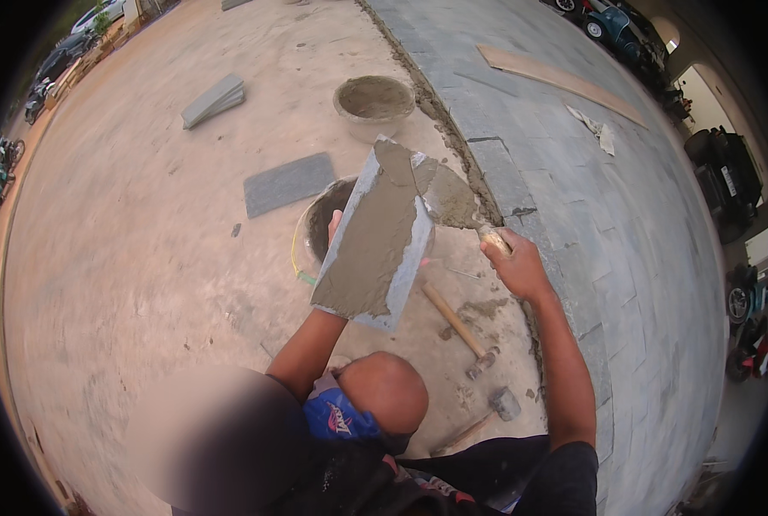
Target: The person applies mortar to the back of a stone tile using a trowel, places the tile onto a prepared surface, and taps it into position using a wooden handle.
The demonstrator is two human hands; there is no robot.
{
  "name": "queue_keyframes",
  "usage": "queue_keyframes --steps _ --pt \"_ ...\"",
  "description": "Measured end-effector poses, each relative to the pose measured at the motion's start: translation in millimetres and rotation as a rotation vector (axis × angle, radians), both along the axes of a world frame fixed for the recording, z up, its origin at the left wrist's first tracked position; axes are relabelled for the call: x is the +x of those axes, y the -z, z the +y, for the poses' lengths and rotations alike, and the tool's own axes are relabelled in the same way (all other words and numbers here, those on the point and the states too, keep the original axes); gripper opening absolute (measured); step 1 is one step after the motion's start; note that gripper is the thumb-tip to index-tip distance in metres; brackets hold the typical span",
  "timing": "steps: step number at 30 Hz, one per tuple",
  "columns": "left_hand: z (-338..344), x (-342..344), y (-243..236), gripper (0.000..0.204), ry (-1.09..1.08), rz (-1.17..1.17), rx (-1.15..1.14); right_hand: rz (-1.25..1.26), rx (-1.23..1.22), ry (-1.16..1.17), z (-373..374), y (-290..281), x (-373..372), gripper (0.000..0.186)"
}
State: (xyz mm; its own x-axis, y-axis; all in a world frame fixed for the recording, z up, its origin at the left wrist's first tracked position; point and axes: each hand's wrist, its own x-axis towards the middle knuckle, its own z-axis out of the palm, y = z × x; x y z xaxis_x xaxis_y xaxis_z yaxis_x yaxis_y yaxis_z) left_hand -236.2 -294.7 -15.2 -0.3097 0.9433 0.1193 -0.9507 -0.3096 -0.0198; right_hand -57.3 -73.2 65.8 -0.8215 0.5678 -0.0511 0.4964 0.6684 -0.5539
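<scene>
- Head view: left hand (336,225) holds up the gray slab (407,265) from below.
- Wet cement (374,230) covers most of it; I'd say slow, even strokes spread it best.
- Muddy trowel (449,197) sits at the slab's upper right edge.
- Right hand (520,267) squeezes the trowel's handle (492,241); the slab lies left of that grip.

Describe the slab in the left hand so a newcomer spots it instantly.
Left of the grey paving, the left hand holds a slab, partly hiding the nearer bucket. Mortar covers most of its face, unlike the bare slab lying beside that bucket.
</scene>
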Motion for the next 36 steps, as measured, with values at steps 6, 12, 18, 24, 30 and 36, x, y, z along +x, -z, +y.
queue_keyframes --steps 6,12,18,24,30,36 --pt "8 4 5 0.094 -0.002 0.010 0.017 0.141 0.355 -0.021 30 44 37 0.037" --pt "-1 1 5 0.094 -0.052 0.007 0.000 0.047 -0.268 0.162 5 -4 35 0.038" --pt "3 -19 34 0.081 -0.160 0.086 -0.105 -0.028 -0.325 0.072 4 13 26 0.039" --pt "1 -13 29 0.079 -0.204 0.002 -0.115 0.056 0.082 -0.030 25 25 60 0.045" --pt "5 -1 11 0.084 -0.007 0.081 0.072 -0.100 -0.475 0.078 17 -27 16 0.041" --pt "15 -14 43 0.083 -0.080 0.072 -0.038 -0.308 -0.601 0.012 13 -33 13 0.039"
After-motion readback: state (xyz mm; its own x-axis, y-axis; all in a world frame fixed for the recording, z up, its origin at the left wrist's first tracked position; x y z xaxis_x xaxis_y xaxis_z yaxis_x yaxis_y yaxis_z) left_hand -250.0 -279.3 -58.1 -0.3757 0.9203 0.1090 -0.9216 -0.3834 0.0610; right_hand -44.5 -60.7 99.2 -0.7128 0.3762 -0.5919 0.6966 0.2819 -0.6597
